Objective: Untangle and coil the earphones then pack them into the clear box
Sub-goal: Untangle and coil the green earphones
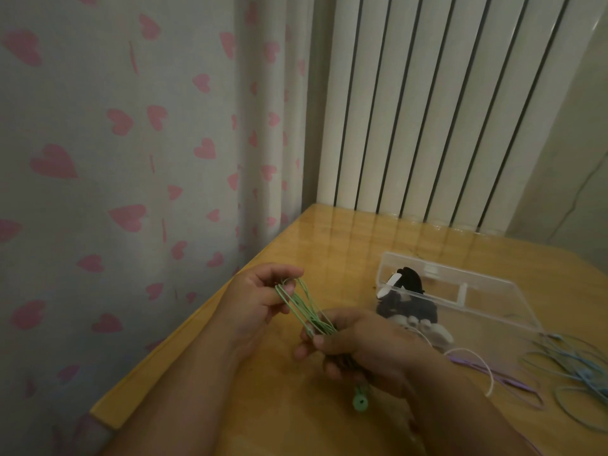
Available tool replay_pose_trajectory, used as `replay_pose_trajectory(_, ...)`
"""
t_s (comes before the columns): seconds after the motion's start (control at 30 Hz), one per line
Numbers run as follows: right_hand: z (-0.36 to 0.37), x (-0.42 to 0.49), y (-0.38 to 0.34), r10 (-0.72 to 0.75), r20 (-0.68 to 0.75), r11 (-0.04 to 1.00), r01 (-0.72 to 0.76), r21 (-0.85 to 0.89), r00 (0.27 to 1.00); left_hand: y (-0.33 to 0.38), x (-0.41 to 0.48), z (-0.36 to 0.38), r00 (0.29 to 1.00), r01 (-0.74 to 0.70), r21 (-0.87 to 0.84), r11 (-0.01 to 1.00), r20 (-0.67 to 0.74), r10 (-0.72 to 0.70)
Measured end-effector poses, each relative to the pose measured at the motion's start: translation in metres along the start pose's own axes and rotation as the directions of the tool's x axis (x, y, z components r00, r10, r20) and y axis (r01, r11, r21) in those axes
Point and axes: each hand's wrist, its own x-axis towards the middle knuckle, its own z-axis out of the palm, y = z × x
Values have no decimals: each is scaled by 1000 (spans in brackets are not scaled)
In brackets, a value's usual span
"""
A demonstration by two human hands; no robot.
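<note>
Several loops of the green earphone cable (306, 307) run taut between my two hands, their long axis slanting from upper left, near the table's edge, down to the right. My left hand (260, 297) has curled fingers hooked through the far end of the loops. My right hand (362, 347) is closed round the near end of the bundle, pinching it, and a round green end piece (360, 402) dangles below that fist. The clear box (493, 301) lies open to the right, beyond my right hand, so I judge that hand the nearer one to carry the coil over. Black and white earphones (409, 279) sit bundled at the box's near end. A white cable (473, 352), a purple cable (493, 373) and a loose blue tangle (566, 363) lie on the wooden table (329, 245) right of my wrist, near that path.
</note>
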Motion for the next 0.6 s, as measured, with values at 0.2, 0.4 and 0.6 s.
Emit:
replay_pose_trajectory(0.2, -3, 2, 0, 44, -18, 995, -42, 87, 999, 0, -1, 0, 999, -20, -17, 1000, 32, 21)
replay_pose_trajectory(0.4, -2, 0, -4, 92, -55, 983, -82, 164, 994, 2, -1, 1, 999, -15, -29, 999, 31, 16)
replay_pose_trajectory(0.6, -4, -4, -5, 41, -16, 991, -39, 129, 999, 8, 2, -4, 998, 1, -60, 998, -68, -5)
